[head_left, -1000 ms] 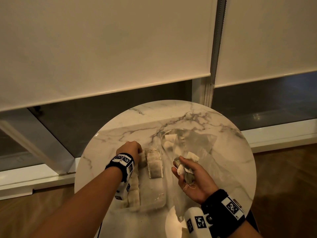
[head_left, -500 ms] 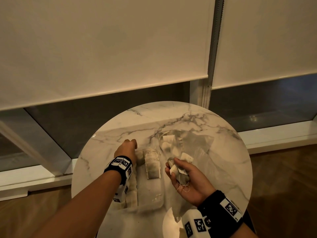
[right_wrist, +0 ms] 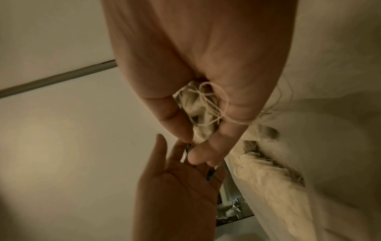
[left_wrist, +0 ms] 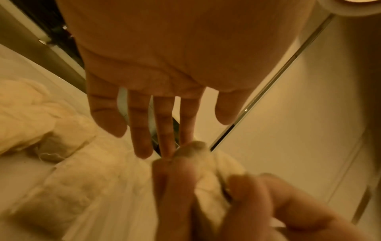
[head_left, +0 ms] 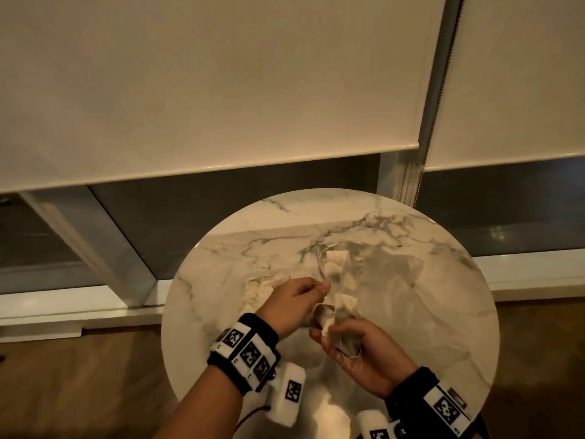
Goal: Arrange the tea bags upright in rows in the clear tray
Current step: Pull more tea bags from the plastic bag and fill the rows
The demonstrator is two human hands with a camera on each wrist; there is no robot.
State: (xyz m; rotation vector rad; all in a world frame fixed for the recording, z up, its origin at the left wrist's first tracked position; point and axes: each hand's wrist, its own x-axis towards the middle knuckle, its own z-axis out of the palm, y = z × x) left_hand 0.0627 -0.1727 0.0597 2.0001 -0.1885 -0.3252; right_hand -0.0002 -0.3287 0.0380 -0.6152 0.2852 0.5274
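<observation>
Hides most of the clear tray [head_left: 253, 289] now: left hand [head_left: 292, 304], open-fingered, moved across to tea bags [head_left: 340, 315] bunched in right hand [head_left: 364, 353] grip.

Round marble table [head_left: 240, 337], crumpled plastic bag [head_left: 395, 274] lying on it, loose tea bags [head_left: 266, 285] alongside
</observation>
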